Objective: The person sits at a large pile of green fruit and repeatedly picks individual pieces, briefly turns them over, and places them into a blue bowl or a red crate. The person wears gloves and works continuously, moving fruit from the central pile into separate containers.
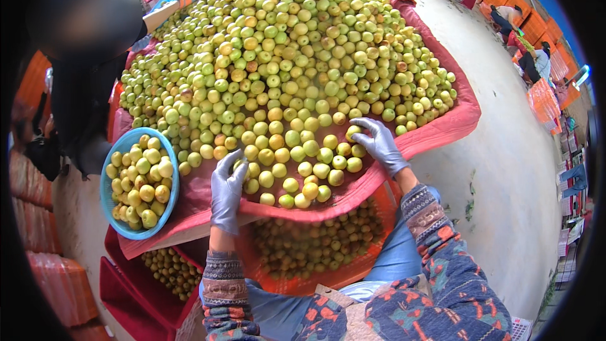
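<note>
Here, a broad heap of green-yellow fruits (284,57) rises toward twelve o'clock on a red cloth (464,110), its looser edge reaching both gloved hands. At eight o'clock, the left hand (225,196) has its fingers and thumb bent over the fruits; I cannot tell if they pinch one. At three o'clock, the right hand (380,143) curves its parted thumb and fingers about one fruit (353,133), its grip unclear. A blue basket (105,183) of fruits stands at the left hand's nine o'clock.
</note>
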`<move>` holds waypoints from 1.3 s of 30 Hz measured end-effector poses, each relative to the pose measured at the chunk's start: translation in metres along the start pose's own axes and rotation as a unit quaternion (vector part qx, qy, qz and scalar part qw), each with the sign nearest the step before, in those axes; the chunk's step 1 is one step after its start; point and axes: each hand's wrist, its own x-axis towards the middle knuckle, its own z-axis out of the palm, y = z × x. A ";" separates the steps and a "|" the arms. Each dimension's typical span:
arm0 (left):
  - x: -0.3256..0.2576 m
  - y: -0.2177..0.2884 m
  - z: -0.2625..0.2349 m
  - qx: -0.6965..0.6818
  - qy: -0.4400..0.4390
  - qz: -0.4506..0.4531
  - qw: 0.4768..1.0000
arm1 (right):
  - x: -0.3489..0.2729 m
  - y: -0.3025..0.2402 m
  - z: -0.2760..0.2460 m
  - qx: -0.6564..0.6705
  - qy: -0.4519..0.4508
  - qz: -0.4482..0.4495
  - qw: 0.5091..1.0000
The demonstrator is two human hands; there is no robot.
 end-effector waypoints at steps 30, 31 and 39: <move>-0.025 0.032 0.052 -0.034 -0.410 -0.016 0.911 | -0.050 -0.061 0.007 0.405 -0.381 0.226 0.800; -0.029 0.041 0.054 -0.058 -0.431 0.007 0.900 | -0.057 -0.057 0.007 0.402 -0.387 0.229 0.798; -0.065 0.071 0.043 -0.091 -0.584 -0.015 0.806 | -0.044 -0.073 -0.034 0.313 -0.542 0.091 0.774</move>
